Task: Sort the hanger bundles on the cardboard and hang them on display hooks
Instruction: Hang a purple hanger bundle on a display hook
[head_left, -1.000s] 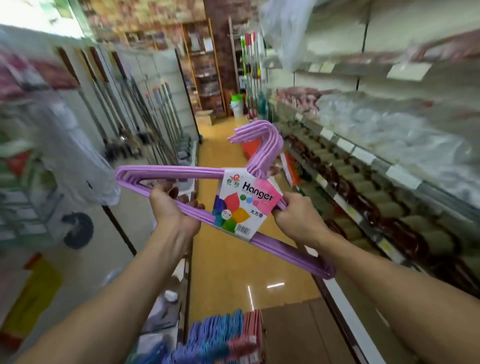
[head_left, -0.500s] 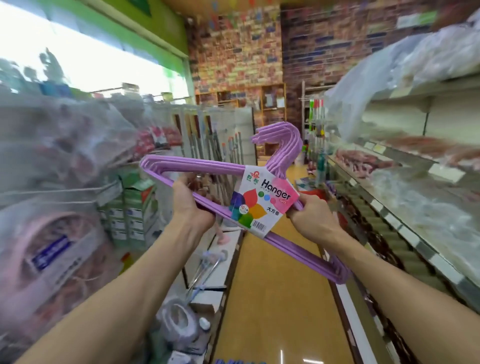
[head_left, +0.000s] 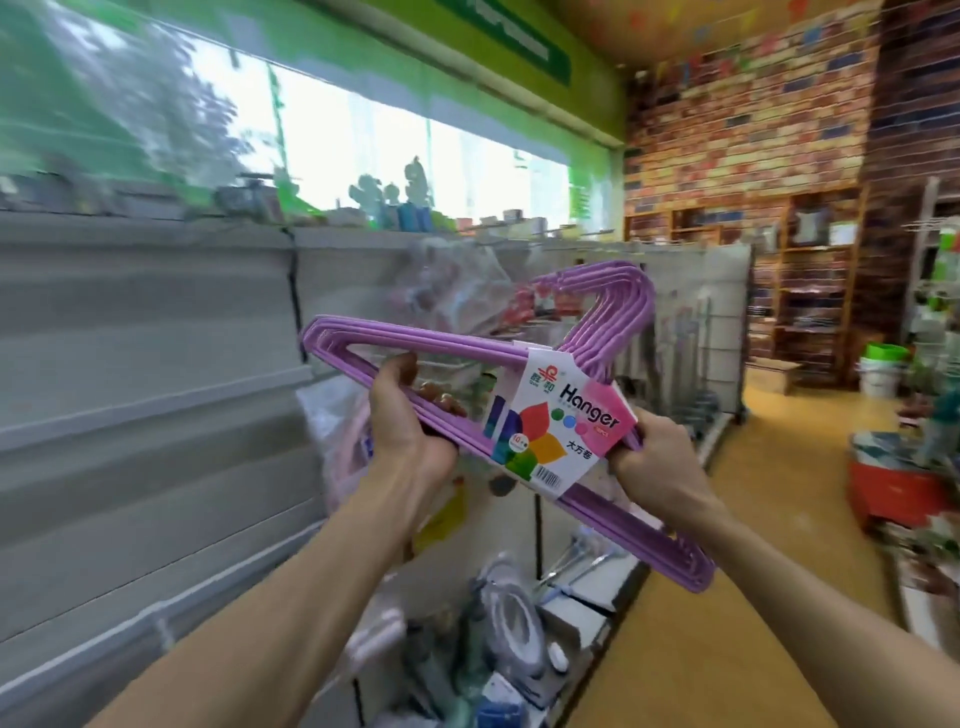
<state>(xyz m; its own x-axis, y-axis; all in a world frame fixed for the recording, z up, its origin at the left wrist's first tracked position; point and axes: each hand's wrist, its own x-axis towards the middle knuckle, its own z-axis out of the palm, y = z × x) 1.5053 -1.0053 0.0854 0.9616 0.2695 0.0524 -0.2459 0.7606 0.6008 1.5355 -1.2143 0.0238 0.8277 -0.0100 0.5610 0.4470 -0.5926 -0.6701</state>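
Note:
I hold one purple hanger bundle (head_left: 613, 322) in front of me at chest height, tilted down to the right, its hooks pointing up right. A white and pink "Hanger" label (head_left: 566, 421) wraps its middle. My left hand (head_left: 410, 421) grips the lower bar left of the label, fingers curled round it. My right hand (head_left: 652, 457) grips the bar just right of the label. The cardboard and the other bundles are out of view.
A grey slatted shelf wall (head_left: 145, 389) fills the left. Bagged goods (head_left: 457, 291) hang behind the bundle; packaged items (head_left: 511, 629) lie on the low shelf below. The yellow aisle floor (head_left: 779, 467) runs right, with buckets (head_left: 880, 369) and a red crate (head_left: 893, 488).
My view has swung up and to the left, from the aisle floor toward the left shelf wall. Both hands keep the same hold on the purple bundle, now raised higher.

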